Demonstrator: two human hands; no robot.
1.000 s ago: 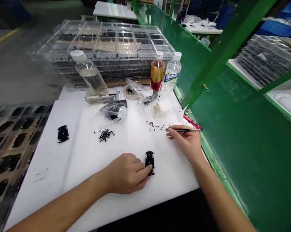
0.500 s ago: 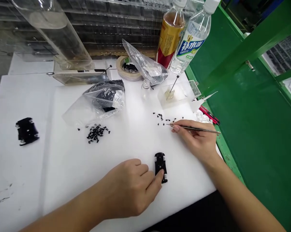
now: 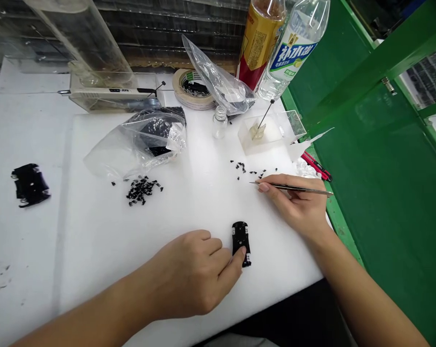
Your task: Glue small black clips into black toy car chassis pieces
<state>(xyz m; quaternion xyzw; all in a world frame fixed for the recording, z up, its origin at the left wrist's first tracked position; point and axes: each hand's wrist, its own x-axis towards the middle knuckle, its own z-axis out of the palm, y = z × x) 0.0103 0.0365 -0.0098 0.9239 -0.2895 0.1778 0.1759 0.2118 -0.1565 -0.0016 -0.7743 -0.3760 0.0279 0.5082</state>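
My left hand (image 3: 199,272) rests on the white mat with fingers curled, its fingertips pressing the edge of a small black plastic part (image 3: 240,236). My right hand (image 3: 297,205) pinches metal tweezers (image 3: 290,188), whose tips point left toward several tiny black pieces (image 3: 247,169) scattered on the mat. A larger heap of tiny black pieces (image 3: 140,189) lies further left.
A clear bag of black parts (image 3: 145,142), a tape roll (image 3: 192,91), a small vial (image 3: 220,121), a clear dish with glue and a stick (image 3: 261,131), two bottles (image 3: 272,43), a red cutter (image 3: 315,166), another black part (image 3: 30,184). Clear trays at the back; a green frame (image 3: 366,144) on the right.
The camera has dipped and moved closer to the table. My left hand still holds the black part; the tweezers stay near the scattered pieces, barely shifted.
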